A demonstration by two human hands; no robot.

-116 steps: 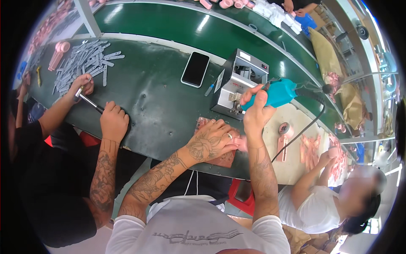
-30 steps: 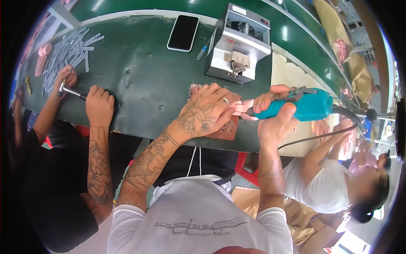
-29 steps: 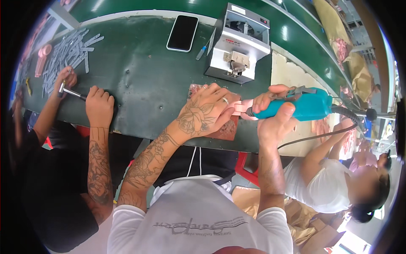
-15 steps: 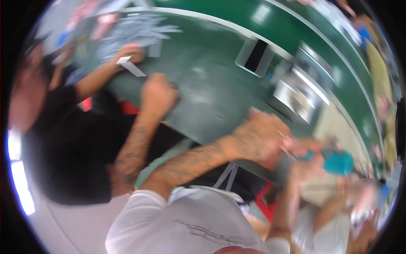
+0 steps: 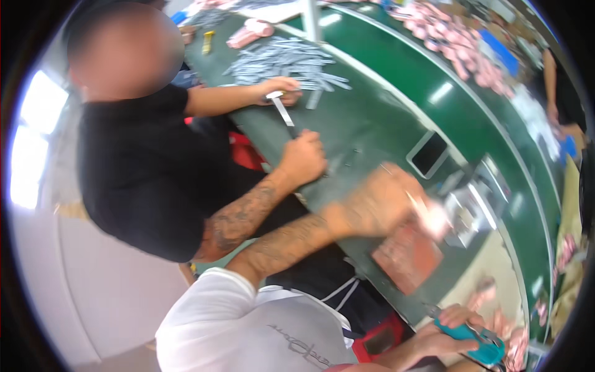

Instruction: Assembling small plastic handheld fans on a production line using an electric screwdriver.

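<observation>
Near the middle of the bench, my left hand (image 5: pixel 384 198) is smeared by motion. Its fingers reach toward a blurred pale pink thing (image 5: pixel 432 218) that they seem to hold. Just below that lies a reddish, brick-like slab (image 5: pixel 408 255) on the green bench top. At the lower right, my right hand (image 5: pixel 449 332) wraps round a teal hand-held tool (image 5: pixel 486 348) with a thin metal tip pointing left. The tool's exact kind cannot be made out.
A co-worker in black at left holds a white strip (image 5: pixel 283 111) beside a pile of grey strips (image 5: pixel 282 62). A phone-like device (image 5: pixel 429 154) and a shiny metal box (image 5: pixel 468 214) stand toward the far edge. Pink pieces (image 5: pixel 434 31) cover the far surface.
The view has swung, so the bench sits differently in it. The teal tool and my right hand are now lower and apart from my left hand. The reddish slab has come into view.
</observation>
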